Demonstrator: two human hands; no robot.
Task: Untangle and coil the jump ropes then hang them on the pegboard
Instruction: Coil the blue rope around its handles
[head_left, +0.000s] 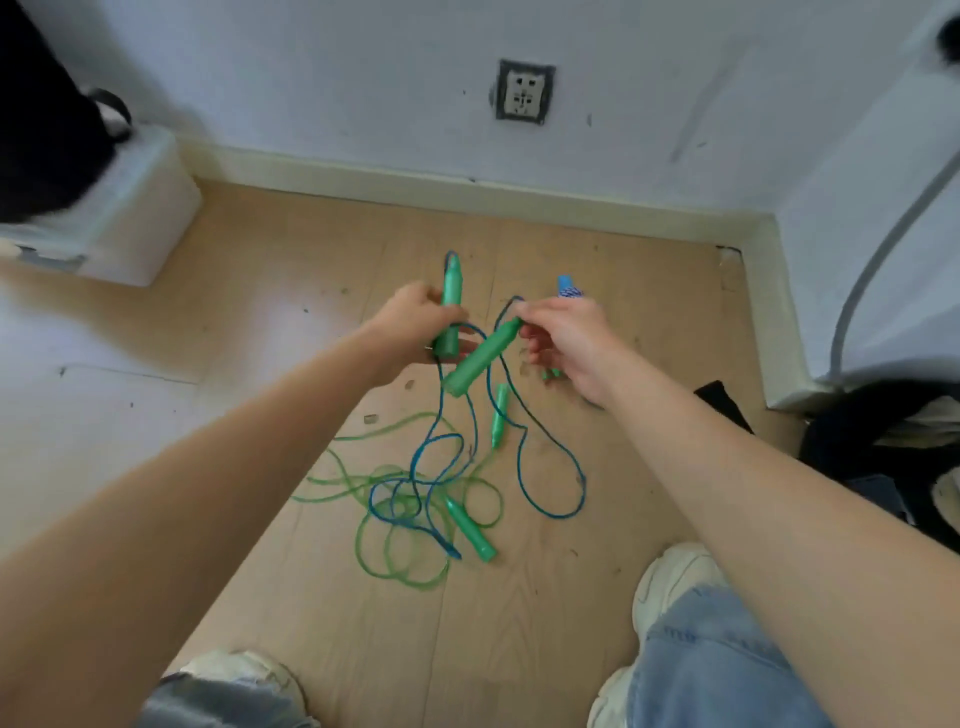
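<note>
My left hand (415, 322) grips an upright green jump-rope handle (451, 306). My right hand (566, 343) pinches the top end of a second green handle (480, 358), which hangs tilted between my hands. A blue rope (550, 457) runs down from both handles in loops to the wooden floor. There it crosses a tangled green rope (395, 530). Two more green handles lie on the floor, one (470, 530) in the tangle and one (500, 415) below my hands. A blue handle (569, 286) shows just beyond my right hand. No pegboard is in view.
A white box (140, 213) stands at the back left against the wall, with a black item (47, 114) on it. A wall socket (524, 96) sits above the baseboard. Dark bags (883, 441) lie at the right. My shoes (675, 582) stand near the tangle.
</note>
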